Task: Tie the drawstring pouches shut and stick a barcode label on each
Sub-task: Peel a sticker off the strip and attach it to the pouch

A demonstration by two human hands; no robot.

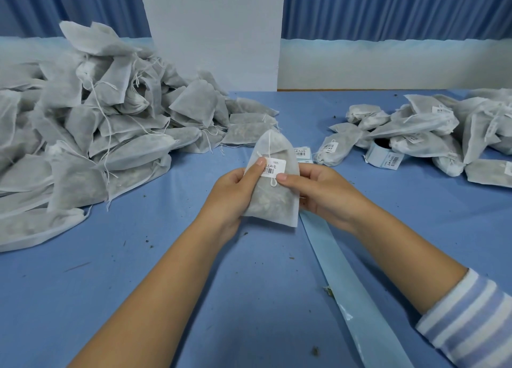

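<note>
The barcode label (274, 167) on the pouch (273, 198) shows bars and print too blurred to read.

A table (138, 284) draped in blue cloth, a white upright board (213, 35) at its far edge, a pleated blue curtain (388, 7) behind (soft, even light).

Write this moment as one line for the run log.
phase: labelling | left hand: holds pouch, thumb on barcode label | right hand: holds pouch
</note>
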